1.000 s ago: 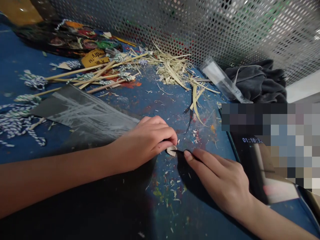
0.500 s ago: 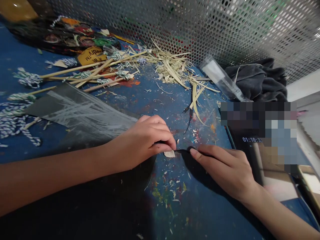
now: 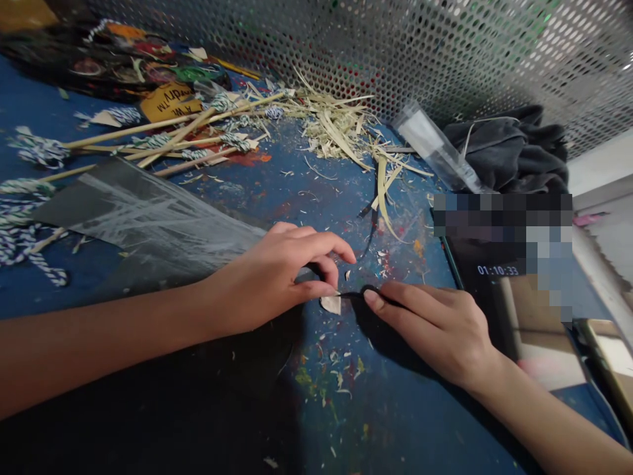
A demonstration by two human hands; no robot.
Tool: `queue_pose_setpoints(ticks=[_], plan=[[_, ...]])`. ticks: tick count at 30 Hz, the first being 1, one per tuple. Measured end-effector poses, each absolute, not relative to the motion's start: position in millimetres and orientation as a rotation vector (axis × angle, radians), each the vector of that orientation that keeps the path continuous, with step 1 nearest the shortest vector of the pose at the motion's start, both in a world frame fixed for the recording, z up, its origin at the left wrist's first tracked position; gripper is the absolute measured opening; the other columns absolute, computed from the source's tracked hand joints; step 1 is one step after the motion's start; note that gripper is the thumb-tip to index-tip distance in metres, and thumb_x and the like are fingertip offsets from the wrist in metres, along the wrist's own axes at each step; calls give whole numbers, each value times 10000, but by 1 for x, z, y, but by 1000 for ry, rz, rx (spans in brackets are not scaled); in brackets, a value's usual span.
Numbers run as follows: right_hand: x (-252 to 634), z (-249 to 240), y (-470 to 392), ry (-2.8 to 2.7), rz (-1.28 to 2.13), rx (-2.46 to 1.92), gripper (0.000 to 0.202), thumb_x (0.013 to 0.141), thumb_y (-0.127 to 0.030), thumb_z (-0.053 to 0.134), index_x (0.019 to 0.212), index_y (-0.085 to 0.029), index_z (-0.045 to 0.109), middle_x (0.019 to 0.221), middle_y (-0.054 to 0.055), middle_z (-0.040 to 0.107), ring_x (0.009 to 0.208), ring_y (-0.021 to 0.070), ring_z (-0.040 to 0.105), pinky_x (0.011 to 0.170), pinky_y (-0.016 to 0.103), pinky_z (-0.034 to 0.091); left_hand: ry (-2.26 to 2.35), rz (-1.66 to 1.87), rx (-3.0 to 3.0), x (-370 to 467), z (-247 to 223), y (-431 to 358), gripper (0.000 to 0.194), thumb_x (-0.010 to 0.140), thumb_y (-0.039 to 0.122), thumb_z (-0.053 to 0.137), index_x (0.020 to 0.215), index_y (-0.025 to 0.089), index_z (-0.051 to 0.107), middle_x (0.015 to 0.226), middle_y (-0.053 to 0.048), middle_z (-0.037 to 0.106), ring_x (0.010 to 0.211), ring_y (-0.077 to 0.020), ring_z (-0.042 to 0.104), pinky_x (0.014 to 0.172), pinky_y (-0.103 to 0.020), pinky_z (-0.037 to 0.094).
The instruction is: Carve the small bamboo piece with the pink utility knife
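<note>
My left hand (image 3: 284,270) reaches in from the left, its thumb and a bent finger pinched at a small pale flat chip (image 3: 331,304), with the index finger lifted away. The chip looks like wood or stiff paper. A thin black tool (image 3: 366,290) lies under the fingers of my right hand (image 3: 440,323), which is closed on it. The tool's narrow dark end points left and meets the chip at my left fingertips. Most of the tool is hidden by the right hand, so its exact kind does not show.
Pale shavings (image 3: 336,125) are heaped by the perforated metal panel (image 3: 316,46). Sticks wrapped with cord (image 3: 178,132) and a scratched grey sheet (image 3: 148,204) lie left. A phone (image 3: 487,297), clear plastic sleeve (image 3: 435,145) and dark cloth (image 3: 509,152) are right. Scraps litter the blue table (image 3: 395,422).
My left index finger has lifted and straightened away from the thumb. The right hand has shifted slightly left in view, with the tool still in it. The whole view has drifted a little.
</note>
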State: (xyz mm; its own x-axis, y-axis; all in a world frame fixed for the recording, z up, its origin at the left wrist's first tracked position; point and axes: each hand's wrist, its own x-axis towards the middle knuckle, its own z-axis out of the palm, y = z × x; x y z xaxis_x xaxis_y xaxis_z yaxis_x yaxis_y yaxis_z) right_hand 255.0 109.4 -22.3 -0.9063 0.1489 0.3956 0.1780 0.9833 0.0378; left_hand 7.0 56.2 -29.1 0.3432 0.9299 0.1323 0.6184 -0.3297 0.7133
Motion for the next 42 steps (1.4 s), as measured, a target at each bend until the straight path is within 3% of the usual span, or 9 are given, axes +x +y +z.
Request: queue_pose_setpoints(ticks=[4, 14, 24, 30, 36, 42], plan=[[255, -18, 107, -2788, -217, -232, 281, 979, -84, 434, 1066, -97, 700, 930, 86, 746, 643, 119, 661, 538, 232, 503, 1353, 746, 2058, 8, -30, 55, 257, 876, 185, 648, 1117, 245, 581, 887, 56, 723, 1048, -189, 593, 952, -344, 324], [256, -13, 108, -2918, -156, -195, 347, 1006, -103, 330, 1094, -113, 665, 866, 61, 715, 593, 98, 615, 485, 227, 451, 1382, 756, 2022, 11, -28, 54, 222, 839, 147, 691, 1022, 227, 593, 831, 79, 705, 951, -161, 590, 893, -318, 322], [260, -14, 109, -2969, 3, -183, 328, 1026, -158, 358, 1071, -164, 682, 851, 19, 695, 645, 90, 641, 473, 260, 372, 1409, 743, 2013, 12, -23, 53, 142, 831, 129, 672, 925, 223, 620, 846, 60, 673, 863, -141, 579, 831, -302, 352], [265, -35, 106, -2745, -11, -336, 227, 952, -160, 555, 1140, -197, 677, 933, 20, 711, 682, 88, 628, 567, 221, 451, 1410, 745, 2010, 10, -26, 55, 120, 811, 127, 668, 871, 215, 611, 840, 55, 659, 852, -139, 586, 844, -303, 372], [252, -20, 99, -2818, -322, -281, 312, 981, -120, 405, 1080, -140, 700, 881, 60, 728, 542, 101, 588, 454, 236, 436, 1425, 791, 1974, 12, -27, 54, 135, 802, 101, 658, 835, 209, 584, 828, 59, 652, 854, -131, 585, 865, -299, 385], [251, -10, 106, -2962, -177, -184, 364, 998, -109, 321, 1116, -95, 666, 839, 70, 686, 579, 107, 600, 471, 237, 445, 1487, 721, 1988, 13, -25, 53, 103, 809, 145, 664, 815, 205, 580, 838, 39, 642, 853, -148, 578, 844, -303, 387]])
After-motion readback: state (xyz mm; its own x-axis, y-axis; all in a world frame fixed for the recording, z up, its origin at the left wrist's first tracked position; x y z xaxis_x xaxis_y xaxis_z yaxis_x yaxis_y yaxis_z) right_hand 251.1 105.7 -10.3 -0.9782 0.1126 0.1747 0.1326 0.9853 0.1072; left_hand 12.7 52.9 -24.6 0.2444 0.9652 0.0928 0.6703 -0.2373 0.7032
